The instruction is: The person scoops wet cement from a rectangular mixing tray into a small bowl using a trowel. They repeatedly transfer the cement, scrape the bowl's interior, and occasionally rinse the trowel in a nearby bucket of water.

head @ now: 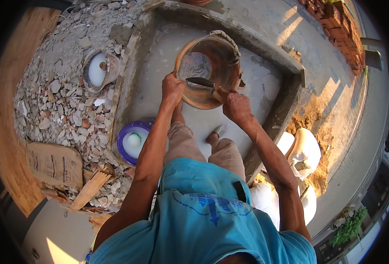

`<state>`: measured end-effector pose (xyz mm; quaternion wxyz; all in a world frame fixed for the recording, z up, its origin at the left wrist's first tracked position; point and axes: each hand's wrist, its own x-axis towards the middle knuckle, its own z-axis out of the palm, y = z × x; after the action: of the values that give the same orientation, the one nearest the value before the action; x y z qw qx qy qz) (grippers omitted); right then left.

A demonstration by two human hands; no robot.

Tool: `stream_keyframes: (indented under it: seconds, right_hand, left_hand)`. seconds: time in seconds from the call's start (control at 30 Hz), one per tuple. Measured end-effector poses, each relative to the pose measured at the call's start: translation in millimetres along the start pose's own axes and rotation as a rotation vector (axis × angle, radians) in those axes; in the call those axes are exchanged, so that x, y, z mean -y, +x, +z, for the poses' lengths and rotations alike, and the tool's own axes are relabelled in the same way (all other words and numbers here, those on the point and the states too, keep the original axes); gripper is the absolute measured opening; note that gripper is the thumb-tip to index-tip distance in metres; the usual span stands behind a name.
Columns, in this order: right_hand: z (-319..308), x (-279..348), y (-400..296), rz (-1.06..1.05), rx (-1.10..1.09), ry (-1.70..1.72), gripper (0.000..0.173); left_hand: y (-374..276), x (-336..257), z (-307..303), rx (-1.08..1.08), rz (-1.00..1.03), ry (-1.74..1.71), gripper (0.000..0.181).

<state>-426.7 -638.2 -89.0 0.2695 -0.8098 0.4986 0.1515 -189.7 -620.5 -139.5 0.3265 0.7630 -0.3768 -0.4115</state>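
My left hand (173,87) grips the near left rim of a worn bucket (199,101) with a rope handle (226,37), which is tilted so its inside shows. Grey residue lies on the bucket's bottom. In my right hand (236,105) is the wooden handle of a trowel (200,81), its dark blade lying across the bucket's opening near my left hand. The bucket is above a shallow rectangular trough (125,95) holding greyish liquid. My feet are within the trough's walls; one shoe shows.
A purple tub (120,142) of whitish liquid stands at the trough's left corner. Beyond the left wall are rubble (77,117), a second bucket (112,70) and broken wood (90,189). Filled sacks (305,150) and sand (321,176) lie right, stacked bricks (344,36) farther off.
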Motion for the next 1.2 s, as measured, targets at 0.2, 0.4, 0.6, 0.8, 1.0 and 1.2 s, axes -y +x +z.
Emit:
stream_keyframes:
  seconds: [0.2, 0.4, 0.6, 0.8, 1.0, 1.2]
  right_hand:
    - [23, -15, 22, -0.043, -0.331, -0.169, 0.062]
    - [10, -2, -2, -0.065, 0.0, -0.091, 0.062]
    - [6, -15, 11, -0.018, -0.321, 0.004, 0.064]
    - [-4, -6, 16, -0.042, -0.337, -0.047, 0.063]
    - [1, 16, 26, 0.006, -0.434, -0.111, 0.065]
    - [2, 32, 41, 0.004, -0.443, -0.339, 0.058]
  left_hand:
    - [-4, -11, 2, 0.028, 0.006, 0.036, 0.026]
    - [0, 7, 0, -0.006, 0.027, 0.074, 0.025]
    - [-8, -28, -8, -0.042, 0.075, 0.312, 0.026]
    - [-8, -37, -14, -0.183, 0.399, 0.353, 0.038]
    - [14, -39, -21, -0.073, 0.604, 0.09, 0.055]
    - [28, -53, -18, -0.055, 0.549, -0.189, 0.055]
